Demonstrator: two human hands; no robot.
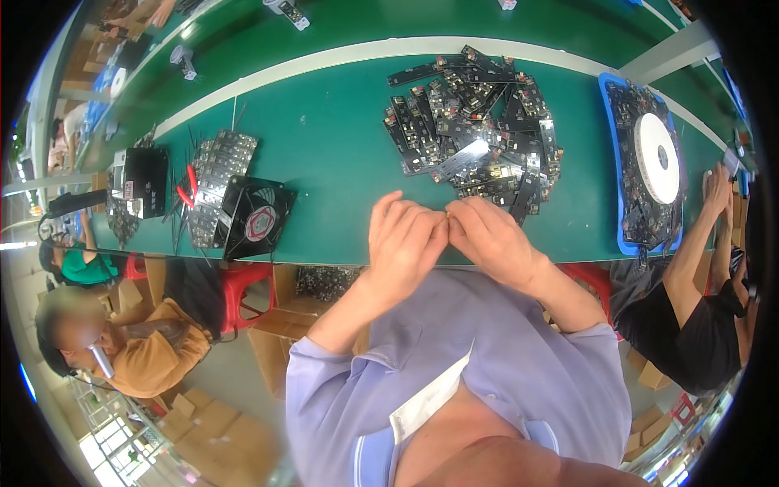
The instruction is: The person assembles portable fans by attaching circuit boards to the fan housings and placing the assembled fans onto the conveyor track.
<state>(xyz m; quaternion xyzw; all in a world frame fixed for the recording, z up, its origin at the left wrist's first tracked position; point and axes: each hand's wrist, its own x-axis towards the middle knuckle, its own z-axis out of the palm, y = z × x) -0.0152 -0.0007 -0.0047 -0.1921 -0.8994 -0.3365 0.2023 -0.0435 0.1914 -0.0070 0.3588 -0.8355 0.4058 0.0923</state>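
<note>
Pinching is being done just above the near edge of the surface (pixel 324 162), tip to tip between left hand (pixel 408 238) and right hand (pixel 495 242). Fingers of both are closed, apparently on a small part (pixel 447 214) at the meeting tips; too tiny to be identified. For a clean job, wrists should be braced, only light fingertip pressure used, and the part kept inside the near edge so a drop is caught by the surface. The circuit board pile (pixel 479 130) is spread right ahead, toward the far edge; loose boards are best not nudged by the knuckles. Containers: a blue tray (pixel 614 170), set to the right and reaching the near edge, is filled with boards (pixel 633 105), with a white reel (pixel 651 166) laid on top. Below the near edge, to the left, an open cardboard box (pixel 280 325) is seen, dark pieces inside, details not resolved.
</note>
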